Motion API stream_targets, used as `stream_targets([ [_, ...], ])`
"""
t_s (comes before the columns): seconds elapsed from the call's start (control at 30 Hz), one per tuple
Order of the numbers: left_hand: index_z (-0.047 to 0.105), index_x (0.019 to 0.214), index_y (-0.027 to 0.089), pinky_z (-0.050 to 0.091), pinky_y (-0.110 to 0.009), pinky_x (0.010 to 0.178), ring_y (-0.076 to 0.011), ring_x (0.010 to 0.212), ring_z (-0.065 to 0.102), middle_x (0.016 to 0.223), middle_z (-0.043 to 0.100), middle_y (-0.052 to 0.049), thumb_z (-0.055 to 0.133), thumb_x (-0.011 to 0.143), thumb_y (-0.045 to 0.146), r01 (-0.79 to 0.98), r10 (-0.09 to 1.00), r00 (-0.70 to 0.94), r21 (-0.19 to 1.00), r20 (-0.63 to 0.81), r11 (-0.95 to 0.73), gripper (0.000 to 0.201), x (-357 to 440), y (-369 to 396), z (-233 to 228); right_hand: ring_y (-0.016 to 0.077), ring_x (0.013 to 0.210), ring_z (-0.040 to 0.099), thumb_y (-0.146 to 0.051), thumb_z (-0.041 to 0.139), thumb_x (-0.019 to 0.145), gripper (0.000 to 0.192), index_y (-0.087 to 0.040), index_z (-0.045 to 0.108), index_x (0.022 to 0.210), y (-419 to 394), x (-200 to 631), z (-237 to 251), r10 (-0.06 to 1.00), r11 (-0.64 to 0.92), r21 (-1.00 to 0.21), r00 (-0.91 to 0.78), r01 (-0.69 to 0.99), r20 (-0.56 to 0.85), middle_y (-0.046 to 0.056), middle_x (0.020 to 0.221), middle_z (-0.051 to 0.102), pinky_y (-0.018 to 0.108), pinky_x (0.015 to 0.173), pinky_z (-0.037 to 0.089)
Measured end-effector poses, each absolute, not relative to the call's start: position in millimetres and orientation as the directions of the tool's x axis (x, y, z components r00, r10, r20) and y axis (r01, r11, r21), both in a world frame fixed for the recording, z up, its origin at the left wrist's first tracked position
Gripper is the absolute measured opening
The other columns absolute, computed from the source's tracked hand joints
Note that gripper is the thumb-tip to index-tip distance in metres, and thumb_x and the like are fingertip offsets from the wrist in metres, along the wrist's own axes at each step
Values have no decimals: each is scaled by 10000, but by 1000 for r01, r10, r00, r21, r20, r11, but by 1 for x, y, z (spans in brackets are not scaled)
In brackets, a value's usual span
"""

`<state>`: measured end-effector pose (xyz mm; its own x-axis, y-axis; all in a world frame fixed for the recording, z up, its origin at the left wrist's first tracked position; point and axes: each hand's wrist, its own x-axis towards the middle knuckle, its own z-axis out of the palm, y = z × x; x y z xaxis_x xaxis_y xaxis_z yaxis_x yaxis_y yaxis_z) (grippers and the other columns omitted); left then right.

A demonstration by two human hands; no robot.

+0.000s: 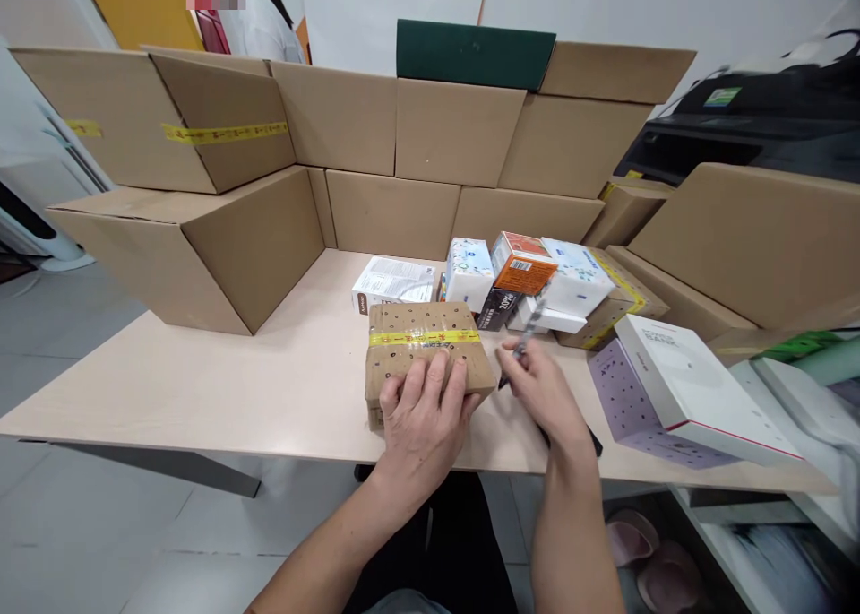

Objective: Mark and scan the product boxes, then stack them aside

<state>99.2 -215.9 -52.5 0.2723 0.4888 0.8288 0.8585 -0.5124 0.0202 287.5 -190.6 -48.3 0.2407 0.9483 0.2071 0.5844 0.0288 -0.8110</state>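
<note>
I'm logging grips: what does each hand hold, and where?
The left hand presses flat on the taped cardboard parcel, near edge. The right hand pinches a slim cutter by its lower end.

Pretty bright and even overall, looks like soft overhead indoor light. Glare blows out the white wall [396, 4] at 12 o'clock. Shadows are faint, just a soft one under the table [202, 390] edge toward 7 o'clock. Heavy wide-angle warp: the stacked cartons [202, 246] bend outward at 9 and 3 o'clock. The right hand [541, 385] and the pen [524, 336] it holds are motion-smeared near center, and a patch at 11 o'clock is pixelated.
</note>
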Motion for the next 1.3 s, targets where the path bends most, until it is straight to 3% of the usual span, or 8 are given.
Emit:
stream_targets([
  [0.17,643,1191,161,317,-419,879,-259,1061,637,1219,707,-76,585,947,341,853,474,266,24,839,-521,308,98,-216,-55,203,737,635,-320,503,922,252,-158,595,1091,-189,280,-68,976,-198,-450,219,871,-6,58,768,687,278,647,382],
  [0.4,642,1174,149,331,-410,886,-256,1059,643,1233,703,-85,606,933,316,846,450,270,13,851,-533,296,96,-217,-57,289,818,673,-349,460,942,264,-152,629,990,-184,269,-80,945,-318,-304,327,898,-25,176,887,710,311,616,341],
  [0.6,639,1189,148,339,-406,878,-255,1067,642,1242,699,-81,605,934,304,845,436,267,9,859,-535,301,95,-217,-58,263,885,654,-435,385,989,355,-170,618,1027,-199,276,-88,919,-358,-281,389,890,61,143,1028,662,326,696,412],
  [0.73,639,1197,147,343,-404,880,-258,1067,639,1257,692,-72,598,938,311,846,432,280,-8,857,-533,309,94,-217,-58,362,1104,565,-541,486,937,487,-162,588,1225,-226,300,-93,839,-449,-198,488,871,241,181,1179,603,413,855,441],
  [0.83,640,1197,147,337,-408,888,-262,1066,636,1257,692,-74,615,926,312,845,433,282,-8,856,-534,318,94,-217,-59,457,1218,473,-617,545,873,703,-183,461,1420,-239,321,-97,810,-545,-144,563,826,164,220,1409,473,521,910,425],
  [0.9,639,1199,149,330,-409,890,-265,1064,635,1253,694,-77,639,909,309,844,428,279,-7,860,-536,331,94,-217,-60,458,1249,453,-639,540,862,789,-180,378,1483,-242,329,-100,813,-563,-161,578,811,66,215,1464,434,534,933,419],
  [1.0,627,1228,163,320,-405,890,-266,1070,636,1251,695,-79,662,889,299,842,422,278,-7,863,-540,368,94,-216,-60,418,1231,479,-617,528,875,775,-165,376,1486,-240,330,-104,839,-531,-177,544,829,29,186,1413,507,501,950,416],
  [1.3,577,1319,212,300,-393,933,-259,1103,627,1251,695,-78,626,911,311,839,436,280,3,855,-544,423,93,-217,-61,398,1113,530,-513,553,876,664,-102,500,1395,-233,322,-112,841,-489,-208,521,847,143,218,1237,623,460,883,411],
])
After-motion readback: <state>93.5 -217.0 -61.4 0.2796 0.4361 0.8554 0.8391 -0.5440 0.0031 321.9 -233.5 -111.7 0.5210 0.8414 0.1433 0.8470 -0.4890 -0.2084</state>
